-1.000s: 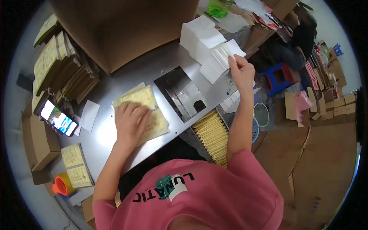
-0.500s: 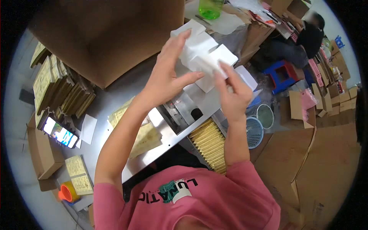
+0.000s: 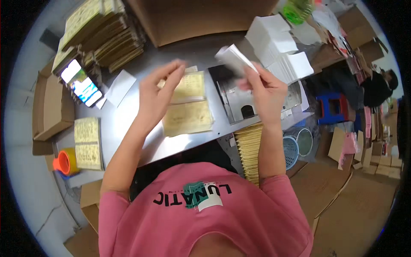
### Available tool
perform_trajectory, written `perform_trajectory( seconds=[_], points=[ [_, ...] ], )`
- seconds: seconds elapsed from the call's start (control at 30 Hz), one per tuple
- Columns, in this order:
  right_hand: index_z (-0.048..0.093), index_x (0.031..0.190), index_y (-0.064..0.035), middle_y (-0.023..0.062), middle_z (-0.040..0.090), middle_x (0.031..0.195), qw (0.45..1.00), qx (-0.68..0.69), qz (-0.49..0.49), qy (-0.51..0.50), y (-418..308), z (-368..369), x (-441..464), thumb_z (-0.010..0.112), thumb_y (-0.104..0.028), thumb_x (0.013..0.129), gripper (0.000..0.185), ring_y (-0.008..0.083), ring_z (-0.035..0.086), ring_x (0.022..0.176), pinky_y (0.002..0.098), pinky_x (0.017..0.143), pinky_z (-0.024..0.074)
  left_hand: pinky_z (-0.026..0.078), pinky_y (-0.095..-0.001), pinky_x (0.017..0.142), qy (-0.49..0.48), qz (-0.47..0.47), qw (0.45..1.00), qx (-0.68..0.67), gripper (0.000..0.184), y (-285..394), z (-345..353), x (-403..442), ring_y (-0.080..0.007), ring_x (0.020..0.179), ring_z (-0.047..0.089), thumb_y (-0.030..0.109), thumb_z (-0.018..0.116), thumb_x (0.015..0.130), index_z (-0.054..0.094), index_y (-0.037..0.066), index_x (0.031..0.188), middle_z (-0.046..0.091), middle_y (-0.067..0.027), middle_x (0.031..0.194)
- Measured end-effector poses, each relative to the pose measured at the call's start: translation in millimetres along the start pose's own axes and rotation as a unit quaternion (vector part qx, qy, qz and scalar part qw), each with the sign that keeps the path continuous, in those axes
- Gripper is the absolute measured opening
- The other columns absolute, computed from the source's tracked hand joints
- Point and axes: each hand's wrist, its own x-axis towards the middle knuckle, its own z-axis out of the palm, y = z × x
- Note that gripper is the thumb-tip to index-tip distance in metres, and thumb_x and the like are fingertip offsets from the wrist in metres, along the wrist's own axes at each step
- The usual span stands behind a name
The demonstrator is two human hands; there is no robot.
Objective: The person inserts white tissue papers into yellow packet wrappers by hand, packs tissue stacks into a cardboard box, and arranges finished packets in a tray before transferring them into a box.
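Folded white paper (image 3: 236, 57), blurred by motion, is gripped between the thumb and fingers of my right hand (image 3: 269, 94). That hand is over a metal fixture (image 3: 234, 103) set in the tabletop. My left hand (image 3: 156, 92) is closed, thumb and fingertips drawn together; whatever may be in them cannot be made out. Just right of it lies a yellow printed paper bundle (image 3: 188, 115) with a pale band across its middle. A tall stack of white papers (image 3: 276, 45) stands behind my right hand.
Bundled yellow papers (image 3: 115, 38) are piled at the back left, beside a lit phone (image 3: 81, 83). A large carton (image 3: 205, 17) stands behind. Orange tape (image 3: 64, 162) sits at the left. Yellow sheets (image 3: 250, 147) fill a space below the table edge. A person (image 3: 376, 88) sits far right.
My hands have come away from the white stack. The right one carries folded white paper; the left has moved left and closed. The view has shifted, showing more of the yellow bundle.
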Motion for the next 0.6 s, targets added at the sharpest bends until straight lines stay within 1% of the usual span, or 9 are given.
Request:
perform_trajectory(
  seconds=[0.03, 0.07, 0.1, 0.17, 0.27, 0.33, 0.4, 0.47, 0.6],
  points=[
    [0.069, 0.108, 0.0020, 0.0070, 0.068, 0.092, 0.994, 0.011, -0.105, 0.012, 8.7, 8.9, 3.3, 0.063, -0.001, 0.089, 0.020, 0.0106, 0.062, 0.074, 0.0227, 0.064, 0.0498, 0.049, -0.0288, 0.073, -0.064, -0.007, 0.995, 0.078, 0.021, -9.4, -20.1, -10.9, -0.0168, 0.078, 0.062, 0.019, 0.065, 0.089, 0.071, 0.001, 0.097, 0.070, -0.0100, 0.089],
    [0.068, 0.110, 0.0022, 0.0092, 0.068, 0.103, 0.977, 0.024, -0.209, 0.024, 17.2, 16.9, 3.1, 0.062, 0.001, 0.090, 0.021, 0.0126, 0.065, 0.083, 0.0239, 0.072, 0.0525, 0.049, -0.0288, 0.073, -0.057, -0.014, 0.995, 0.078, 0.021, -15.5, -26.2, -24.2, -0.0168, 0.078, 0.062, 0.019, 0.065, 0.089, 0.071, 0.001, 0.097, 0.070, -0.0100, 0.089],
    [0.066, 0.113, 0.0029, 0.0102, 0.063, 0.120, 0.981, -0.037, -0.190, -0.026, 23.3, 22.8, -2.4, 0.060, 0.004, 0.090, 0.024, 0.0153, 0.062, 0.099, 0.0264, 0.087, 0.0510, 0.049, -0.0323, 0.073, -0.107, 0.045, 0.980, 0.164, 0.018, -22.7, -30.5, -37.2, -0.0212, 0.080, 0.062, 0.017, 0.066, 0.087, 0.070, 0.002, 0.095, 0.068, -0.0107, 0.089],
    [0.067, 0.111, 0.0026, 0.0104, 0.064, 0.121, 0.982, -0.060, -0.158, -0.089, 47.8, 50.6, -13.3, 0.062, 0.001, 0.089, 0.023, 0.0143, 0.061, 0.101, 0.0272, 0.086, 0.0507, 0.049, -0.0391, 0.073, -0.130, 0.155, 0.933, 0.297, 0.011, -42.4, -28.4, -54.6, -0.0292, 0.084, 0.060, 0.013, 0.068, 0.080, 0.064, 0.005, 0.086, 0.063, -0.0099, 0.088],
    [0.067, 0.110, 0.0027, 0.0123, 0.064, 0.122, 0.978, -0.099, -0.105, -0.151, 65.0, 71.4, -23.5, 0.063, -0.003, 0.089, 0.022, 0.0162, 0.063, 0.102, 0.0276, 0.084, 0.0509, 0.046, -0.0360, 0.074, -0.113, 0.197, 0.875, 0.428, 0.013, -55.4, -20.2, -64.7, -0.0247, 0.086, 0.059, 0.015, 0.067, 0.078, 0.060, 0.007, 0.084, 0.060, -0.0077, 0.089],
    [0.066, 0.109, 0.0035, 0.0129, 0.065, 0.120, 0.975, -0.130, -0.137, -0.116, 64.7, 74.6, -21.6, 0.062, -0.005, 0.090, 0.021, 0.0172, 0.064, 0.101, 0.0262, 0.082, 0.0511, 0.044, -0.0340, 0.075, -0.107, 0.201, 0.870, 0.438, 0.015, -59.8, -20.1, -64.7, -0.0226, 0.087, 0.058, 0.016, 0.066, 0.077, 0.055, 0.008, 0.083, 0.058, -0.0066, 0.088],
    [0.066, 0.109, 0.0032, 0.0140, 0.066, 0.115, 0.967, -0.155, -0.170, -0.107, 68.0, 80.1, -21.2, 0.059, -0.002, 0.090, 0.021, 0.0172, 0.064, 0.100, 0.0255, 0.079, 0.0514, 0.043, -0.0336, 0.076, -0.094, 0.282, 0.876, 0.379, 0.014, -66.6, -21.2, -58.1, -0.0209, 0.086, 0.057, 0.015, 0.065, 0.078, 0.055, 0.009, 0.086, 0.057, -0.0044, 0.086],
    [0.069, 0.099, 0.0015, 0.0131, 0.069, 0.107, 0.957, -0.160, -0.218, -0.106, 73.6, 82.7, -19.6, 0.055, 0.006, 0.084, 0.021, 0.0186, 0.065, 0.092, 0.0272, 0.075, 0.0513, 0.043, -0.0333, 0.077, -0.071, 0.308, 0.865, 0.390, 0.014, -66.4, -23.3, -57.1, -0.0197, 0.085, 0.057, 0.014, 0.064, 0.079, 0.055, 0.010, 0.087, 0.056, -0.0030, 0.084],
    [0.068, 0.088, 0.0002, 0.0102, 0.069, 0.095, 0.934, -0.142, -0.284, -0.164, 78.1, 73.5, -11.4, 0.050, 0.012, 0.077, 0.024, 0.0192, 0.064, 0.085, 0.0283, 0.074, 0.0499, 0.041, -0.0320, 0.078, -0.048, 0.348, 0.841, 0.412, 0.013, -65.3, -26.1, -57.0, -0.0164, 0.082, 0.055, 0.014, 0.064, 0.080, 0.055, 0.012, 0.089, 0.053, 0.0001, 0.080]
  ],
)
